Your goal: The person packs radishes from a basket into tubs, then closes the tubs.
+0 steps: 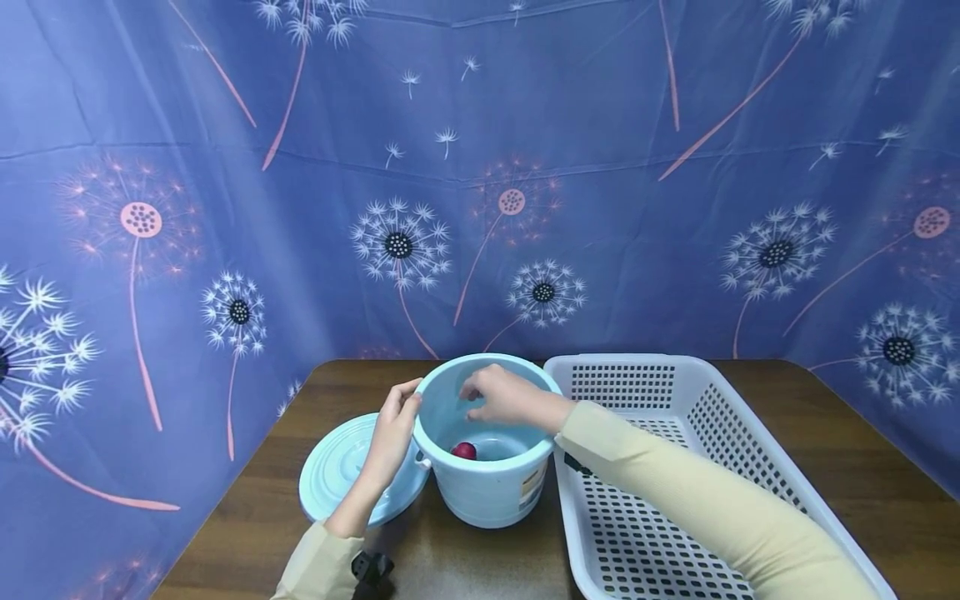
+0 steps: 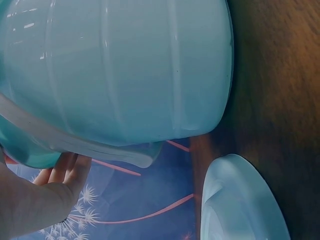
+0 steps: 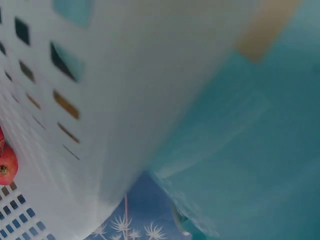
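Note:
A light blue bucket (image 1: 487, 492) stands upright on the table, its top uncovered. At its left side my left hand (image 1: 392, 433) grips the rim, the thumb outside; the left wrist view shows the same hand (image 2: 47, 200) by the rim and the pale handle (image 2: 75, 142). My right hand (image 1: 506, 396) reaches into the bucket's mouth from the right, fingers loosely bent, with nothing visible in them. Below it, a round red fruit (image 1: 464, 451) lies on the bucket's bottom. The right wrist view does not show the right hand.
The bucket's blue lid (image 1: 330, 467) lies flat on the wooden table (image 1: 225, 533), left of the bucket. A white perforated basket (image 1: 637, 533) stands close on the right, under my right forearm. Red fruit (image 3: 7, 167) lies inside it. A blue dandelion-print cloth (image 1: 480, 167) hangs behind.

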A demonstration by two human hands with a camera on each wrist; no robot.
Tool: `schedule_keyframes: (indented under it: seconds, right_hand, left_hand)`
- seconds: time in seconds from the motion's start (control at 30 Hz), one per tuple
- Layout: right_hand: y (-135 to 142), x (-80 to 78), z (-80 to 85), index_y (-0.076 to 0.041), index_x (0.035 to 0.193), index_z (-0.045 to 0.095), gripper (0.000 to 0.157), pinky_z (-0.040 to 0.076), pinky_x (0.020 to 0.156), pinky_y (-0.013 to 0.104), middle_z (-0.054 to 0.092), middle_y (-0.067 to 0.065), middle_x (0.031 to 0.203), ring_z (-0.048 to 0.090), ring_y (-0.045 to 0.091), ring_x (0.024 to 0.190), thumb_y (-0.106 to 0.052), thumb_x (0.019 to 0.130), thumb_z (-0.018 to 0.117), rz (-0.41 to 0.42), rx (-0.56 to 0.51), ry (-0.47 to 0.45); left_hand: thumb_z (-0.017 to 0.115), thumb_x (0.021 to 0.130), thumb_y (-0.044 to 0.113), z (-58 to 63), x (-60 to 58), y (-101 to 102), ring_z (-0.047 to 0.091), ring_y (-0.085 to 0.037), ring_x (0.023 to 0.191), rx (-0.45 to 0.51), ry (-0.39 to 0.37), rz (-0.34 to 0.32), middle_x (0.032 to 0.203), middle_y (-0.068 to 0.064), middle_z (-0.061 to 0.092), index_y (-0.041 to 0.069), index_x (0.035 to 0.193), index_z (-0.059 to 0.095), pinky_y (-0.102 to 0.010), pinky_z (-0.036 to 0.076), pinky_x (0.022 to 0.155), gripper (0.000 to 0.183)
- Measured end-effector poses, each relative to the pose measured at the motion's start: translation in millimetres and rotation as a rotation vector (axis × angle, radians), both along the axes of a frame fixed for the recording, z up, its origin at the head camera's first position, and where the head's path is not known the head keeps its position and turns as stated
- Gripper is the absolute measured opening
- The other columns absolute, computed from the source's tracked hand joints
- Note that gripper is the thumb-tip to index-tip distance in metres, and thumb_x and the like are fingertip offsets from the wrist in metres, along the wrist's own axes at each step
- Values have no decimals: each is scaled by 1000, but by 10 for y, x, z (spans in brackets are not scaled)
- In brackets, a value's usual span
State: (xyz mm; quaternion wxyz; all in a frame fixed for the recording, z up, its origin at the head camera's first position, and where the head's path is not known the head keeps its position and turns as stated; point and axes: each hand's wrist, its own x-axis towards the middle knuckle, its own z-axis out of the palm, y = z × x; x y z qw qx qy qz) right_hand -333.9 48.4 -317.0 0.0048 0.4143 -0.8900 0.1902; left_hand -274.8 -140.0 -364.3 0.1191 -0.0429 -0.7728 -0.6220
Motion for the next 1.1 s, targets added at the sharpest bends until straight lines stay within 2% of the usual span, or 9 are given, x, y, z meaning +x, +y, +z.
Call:
schedule_keyframes:
  seconds: [0.17,0.4,0.63,1.1]
  right_hand:
    - [83,3,70,-2,106,69,27,51,87,35,69,11,103,63,22,99,-14,82,71,16,-85,58]
    - [214,104,265,-4,109,68,29,52,85,35,68,10,103,63,24,98,-16,83,71,28,-145,56]
    - [392,152,414,-8,109,68,28,53,84,32,69,7,103,64,20,97,-18,83,71,-26,-209,87]
    - [749,138,423,-6,110,67,29,53,84,34,68,10,106,65,21,95,-19,85,69,-164,-231,69]
  left_hand:
    - [42,99,23,-1,4,8,48,-29,125,-10,4,16,133,-16,52,3,132,46,-45,37,104,38]
    - [42,99,21,0,4,-1,49,-28,124,-19,6,24,132,-16,53,3,131,47,-44,37,104,37]
    - [41,99,23,45,-12,-6,44,-30,128,-26,-5,8,136,-16,49,3,133,45,-48,34,106,40]
    - [40,100,24,36,17,4,47,-30,125,-35,-29,24,135,-16,50,4,135,45,-47,36,104,41]
